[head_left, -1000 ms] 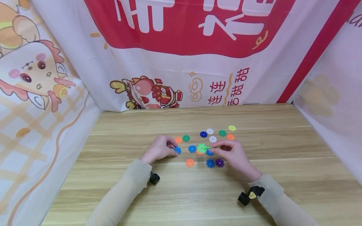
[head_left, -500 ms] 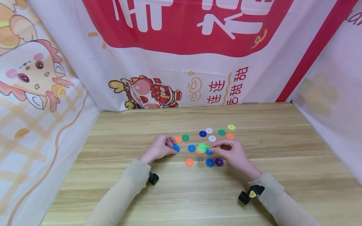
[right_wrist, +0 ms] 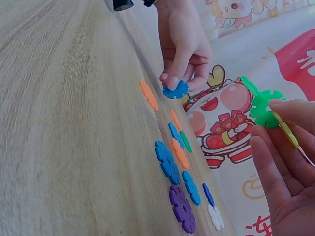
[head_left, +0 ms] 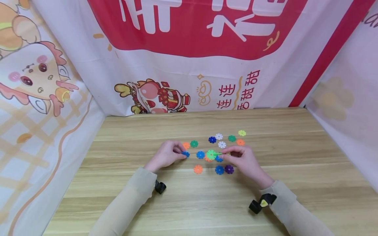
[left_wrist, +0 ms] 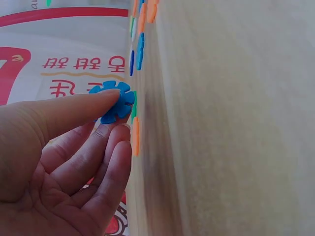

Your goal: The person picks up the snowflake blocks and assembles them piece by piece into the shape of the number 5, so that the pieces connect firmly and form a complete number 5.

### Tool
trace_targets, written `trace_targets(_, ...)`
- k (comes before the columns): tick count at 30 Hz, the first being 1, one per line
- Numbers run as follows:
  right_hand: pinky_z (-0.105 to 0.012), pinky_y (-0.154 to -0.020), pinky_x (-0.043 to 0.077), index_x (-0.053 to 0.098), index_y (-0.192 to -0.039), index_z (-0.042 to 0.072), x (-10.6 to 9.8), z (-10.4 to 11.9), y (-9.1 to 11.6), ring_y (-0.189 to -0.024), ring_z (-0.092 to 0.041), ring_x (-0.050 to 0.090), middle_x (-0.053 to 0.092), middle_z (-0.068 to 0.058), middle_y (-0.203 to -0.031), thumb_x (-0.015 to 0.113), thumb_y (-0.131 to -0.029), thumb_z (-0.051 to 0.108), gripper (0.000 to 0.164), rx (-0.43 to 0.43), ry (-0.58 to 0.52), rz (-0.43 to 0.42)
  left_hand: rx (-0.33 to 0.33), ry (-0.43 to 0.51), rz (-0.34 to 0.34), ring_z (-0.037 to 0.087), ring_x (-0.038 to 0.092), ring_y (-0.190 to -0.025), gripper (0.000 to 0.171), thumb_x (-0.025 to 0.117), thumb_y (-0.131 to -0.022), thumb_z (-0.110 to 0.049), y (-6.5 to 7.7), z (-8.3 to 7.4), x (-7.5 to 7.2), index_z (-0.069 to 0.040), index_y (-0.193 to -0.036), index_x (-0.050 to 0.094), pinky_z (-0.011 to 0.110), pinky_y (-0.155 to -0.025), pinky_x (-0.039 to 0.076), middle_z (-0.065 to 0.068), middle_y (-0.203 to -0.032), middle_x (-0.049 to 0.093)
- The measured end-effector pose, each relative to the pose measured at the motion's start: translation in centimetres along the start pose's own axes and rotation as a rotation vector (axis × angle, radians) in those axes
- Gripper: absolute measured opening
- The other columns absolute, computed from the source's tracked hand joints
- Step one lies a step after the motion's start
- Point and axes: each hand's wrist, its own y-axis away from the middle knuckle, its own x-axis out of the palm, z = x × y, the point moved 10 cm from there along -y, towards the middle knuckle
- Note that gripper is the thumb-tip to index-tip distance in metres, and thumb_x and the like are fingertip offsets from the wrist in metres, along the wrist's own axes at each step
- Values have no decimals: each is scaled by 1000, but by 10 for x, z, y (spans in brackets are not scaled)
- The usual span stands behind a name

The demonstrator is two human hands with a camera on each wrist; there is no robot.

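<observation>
My left hand point(head_left: 169, 154) pinches a blue snowflake disc point(left_wrist: 123, 104) between thumb and fingers, raised off the table in the left wrist view. My right hand point(head_left: 243, 160) grips a small joined piece of snowflake discs. In the right wrist view that piece has a bright green disc point(right_wrist: 264, 112), another green disc point(right_wrist: 249, 85) slotted at an angle, and a yellow disc point(right_wrist: 286, 129) under the thumb. A gap separates the two hands. Between them on the table lie a blue disc point(head_left: 200, 155) and an orange disc point(head_left: 198, 169).
Several loose discs lie on the wooden table point(head_left: 183, 203): a purple disc point(head_left: 229, 169), a blue disc point(head_left: 219, 170), white discs, a dark blue disc point(head_left: 212, 140), green discs, orange discs and a yellow disc point(head_left: 242, 133). A printed cloth point(head_left: 165, 65) hangs behind the table.
The blue disc in my left hand has tilted from nearly face-on to a flatter angle, with a slight shift of the fingers. My right hand stays almost still with its joined discs.
</observation>
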Motion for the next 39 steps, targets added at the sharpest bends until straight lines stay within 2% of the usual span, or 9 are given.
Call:
trace_targets(9,-27,-66,53,78,-102,10,0,-2,1,-80,-25,64,73,-6,-104,82,-88,17,16,0,-8,10,70,12,-21,14,66,-79,12,84,-86,-12,6,-18,0,-15,-88,73,34,-72,53,-5,-84,70)
trace_targets(23,-29,-65,54,78,-102,13,0,-2,0,-79,-26,64,74,-3,-103,83,-87,17,15,3,-7,3,216,101,-48,14,68,-82,11,82,-87,-10,18,-46,6,-17,-93,76,32,-74,57,-7,-88,72)
trace_targets(29,-29,-66,54,78,-102,14,2,-4,0,-81,-27,65,74,-2,-103,83,-88,20,16,25,-8,7,243,110,-53,14,68,-82,10,81,-89,-10,25,-55,9,-14,-97,78,32,-72,58,-8,-90,71)
trace_targets(39,-27,-64,53,79,-100,13,6,-2,-1,-79,-26,63,74,-3,-100,83,-87,17,15,10,13,10,307,104,-69,10,67,-79,11,82,-87,-6,31,-66,13,-14,-93,78,30,-72,58,-9,-89,71)
